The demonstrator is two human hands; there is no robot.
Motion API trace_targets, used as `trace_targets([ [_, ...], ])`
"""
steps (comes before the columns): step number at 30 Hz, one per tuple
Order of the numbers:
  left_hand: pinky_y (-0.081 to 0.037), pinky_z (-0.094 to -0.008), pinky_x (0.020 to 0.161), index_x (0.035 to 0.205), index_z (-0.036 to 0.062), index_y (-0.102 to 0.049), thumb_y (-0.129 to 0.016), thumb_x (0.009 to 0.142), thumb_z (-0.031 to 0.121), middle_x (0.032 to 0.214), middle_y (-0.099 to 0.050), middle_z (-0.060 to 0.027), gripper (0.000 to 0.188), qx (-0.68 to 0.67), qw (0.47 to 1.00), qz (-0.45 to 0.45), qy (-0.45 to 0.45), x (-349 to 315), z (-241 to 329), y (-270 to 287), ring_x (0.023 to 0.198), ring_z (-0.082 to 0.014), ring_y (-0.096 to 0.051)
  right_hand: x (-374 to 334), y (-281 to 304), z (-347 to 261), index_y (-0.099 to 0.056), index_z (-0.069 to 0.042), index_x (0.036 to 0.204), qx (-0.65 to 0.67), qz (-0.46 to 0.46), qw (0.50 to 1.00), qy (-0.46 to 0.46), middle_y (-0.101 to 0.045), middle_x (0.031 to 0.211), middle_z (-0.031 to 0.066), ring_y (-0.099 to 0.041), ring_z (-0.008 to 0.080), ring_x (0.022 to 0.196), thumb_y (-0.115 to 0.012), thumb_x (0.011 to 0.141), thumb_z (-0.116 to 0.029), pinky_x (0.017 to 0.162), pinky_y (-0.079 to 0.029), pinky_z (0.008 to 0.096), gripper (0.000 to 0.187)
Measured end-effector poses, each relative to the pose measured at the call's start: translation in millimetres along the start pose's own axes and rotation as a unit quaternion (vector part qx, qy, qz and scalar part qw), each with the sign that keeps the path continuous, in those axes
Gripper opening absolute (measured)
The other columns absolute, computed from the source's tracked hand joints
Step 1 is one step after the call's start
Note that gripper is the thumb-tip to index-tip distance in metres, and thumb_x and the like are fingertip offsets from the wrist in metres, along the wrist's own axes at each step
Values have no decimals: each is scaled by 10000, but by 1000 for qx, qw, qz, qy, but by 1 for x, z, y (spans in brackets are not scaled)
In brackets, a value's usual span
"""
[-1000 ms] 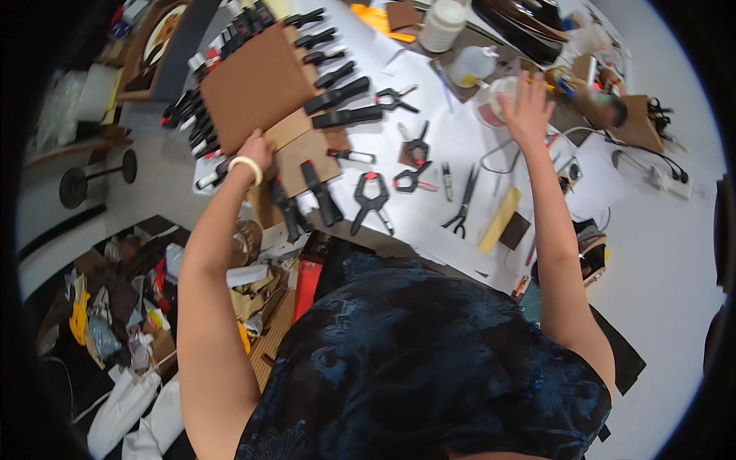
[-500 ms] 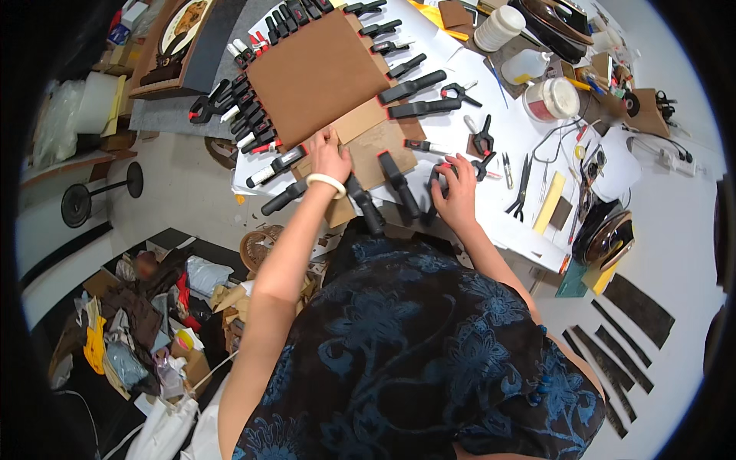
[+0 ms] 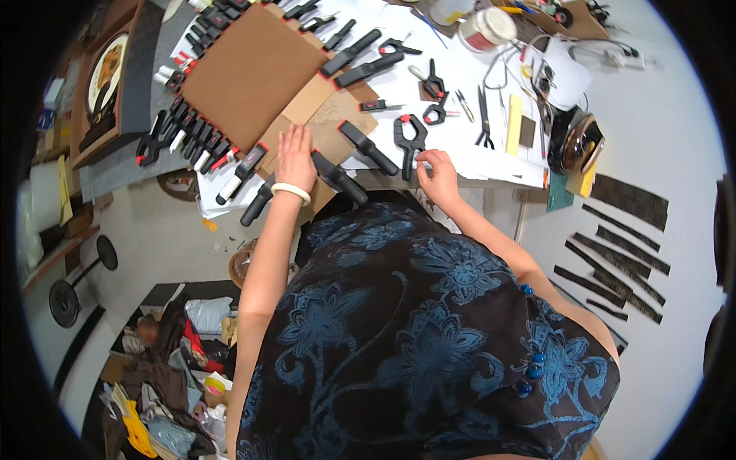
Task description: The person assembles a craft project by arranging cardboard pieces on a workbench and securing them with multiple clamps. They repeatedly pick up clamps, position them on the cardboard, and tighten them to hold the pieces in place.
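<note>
My left hand (image 3: pixel 294 159) lies flat, fingers stretched out, on the tan board strip (image 3: pixel 307 100) at the near edge of a large brown panel (image 3: pixel 249 77). Just to its right a black clamp (image 3: pixel 341 178) grips the board's near side, and another clamp (image 3: pixel 369 149) sits farther right. Left of the hand are more clamps, one with a white tip (image 3: pixel 244 173). Close to the table's front edge, my right hand (image 3: pixel 438 178) has its fingers curled at the handle of a black spring clamp (image 3: pixel 410 139) with red jaw tips, its jaws pointing away from me.
Several clamps (image 3: pixel 360 54) line the panel's sides. Smaller spring clamps (image 3: pixel 434 80), pliers (image 3: pixel 484 115), a yellow strip (image 3: pixel 514 123) and a white tub (image 3: pixel 488 29) are on the right of the table. Dark strips (image 3: pixel 613 261) lie on the floor, right; a scrap pile (image 3: pixel 165 376) stands lower left.
The view has shifted, so the table sits higher and farther left. My left hand has flattened on the board. My right hand has drawn back toward me, uncovering the spring clamp.
</note>
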State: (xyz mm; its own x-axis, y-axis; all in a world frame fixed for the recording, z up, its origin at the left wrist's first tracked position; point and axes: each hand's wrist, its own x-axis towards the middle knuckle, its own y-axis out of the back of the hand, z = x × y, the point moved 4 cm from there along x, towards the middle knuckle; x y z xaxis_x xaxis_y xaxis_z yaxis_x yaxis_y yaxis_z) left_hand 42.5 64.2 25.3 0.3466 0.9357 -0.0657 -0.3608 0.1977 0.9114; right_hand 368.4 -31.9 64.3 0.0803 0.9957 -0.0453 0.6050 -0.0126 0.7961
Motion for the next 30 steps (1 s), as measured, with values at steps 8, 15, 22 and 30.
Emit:
trace_targets([
  [8, -210, -521, 1290, 1468, 15, -543, -564, 943, 41, 1605, -451, -158, 527, -7, 1000, -2, 23, 4, -5, -12, 1520, -346, -365, 16, -34, 40, -412, 28, 1469, -146, 23, 974, -173, -552, 1299, 203, -530, 378, 1233, -874, 737, -484, 1018, -463, 505, 1006],
  [15, -416, -505, 1119, 1366, -6, -611, -647, 907, 37, 1323, -589, -227, 463, -111, 981, 153, 29, -20, 27, 38, 1288, -427, -525, 32, -48, 61, -378, -37, 1533, -162, 32, 980, -112, -563, 1214, 159, -552, 353, 1137, -871, 649, -342, 934, -456, 502, 1057],
  [22, -434, -487, 1085, 1290, 6, -663, -660, 893, 24, 1283, -613, -189, 398, -101, 980, 156, 76, -83, 8, 25, 1226, -400, -553, 94, -23, 86, -466, -36, 1466, -150, 93, 982, -75, -604, 1204, 137, -575, 340, 1149, -833, 754, -303, 994, -455, 501, 844],
  [30, -457, -493, 1039, 1275, 24, -679, -642, 898, -18, 1234, -627, -169, 382, -116, 962, 206, 138, -126, -4, 27, 1194, -383, -572, 96, -8, 79, -664, -51, 1101, -58, 195, 975, 93, -650, 1115, 120, -600, 356, 1083, -742, 850, -135, 941, -493, 474, 276],
])
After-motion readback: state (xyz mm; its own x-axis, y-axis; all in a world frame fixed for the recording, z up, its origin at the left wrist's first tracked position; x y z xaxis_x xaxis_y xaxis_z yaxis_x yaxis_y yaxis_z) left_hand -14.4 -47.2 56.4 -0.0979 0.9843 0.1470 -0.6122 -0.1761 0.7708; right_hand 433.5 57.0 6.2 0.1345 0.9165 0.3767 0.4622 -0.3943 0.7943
